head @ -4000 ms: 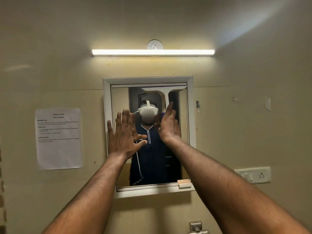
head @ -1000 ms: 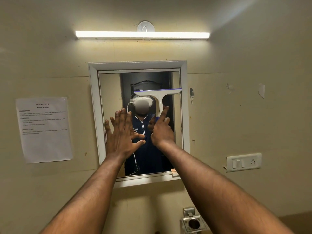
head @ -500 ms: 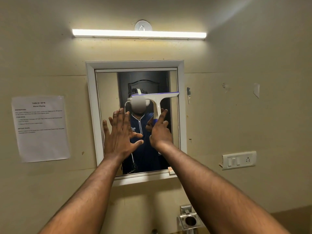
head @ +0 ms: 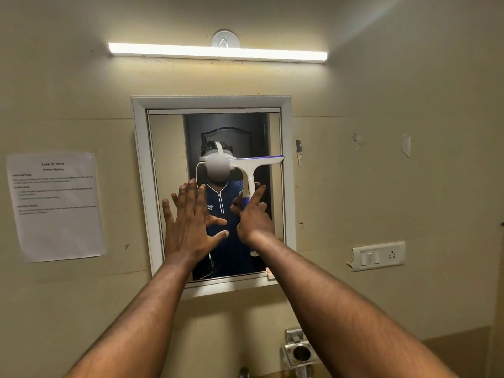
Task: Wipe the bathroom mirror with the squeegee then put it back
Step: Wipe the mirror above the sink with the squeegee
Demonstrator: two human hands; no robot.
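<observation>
A white-framed mirror (head: pixel 141 186) hangs on the beige wall straight ahead. My right hand (head: pixel 255 221) grips the handle of a white squeegee (head: pixel 249 173) with a blue-edged blade, index finger stretched up along the handle. The blade lies level against the glass on the mirror's right side, about a third of the way down. My left hand (head: pixel 191 227) is held flat with fingers spread at the mirror's lower left part; whether it touches the glass is unclear. The mirror reflects a person in a dark blue top.
A tube light (head: pixel 218 53) glows above the mirror. A printed sheet (head: pixel 56 207) is taped to the wall on the left. A switch and socket plate (head: pixel 377 256) sits on the right. A chrome tap fitting (head: pixel 298 350) juts out below the mirror.
My right hand has drawn the squeegee down the right side of the glass from near the top edge. My left hand has stayed spread at the mirror.
</observation>
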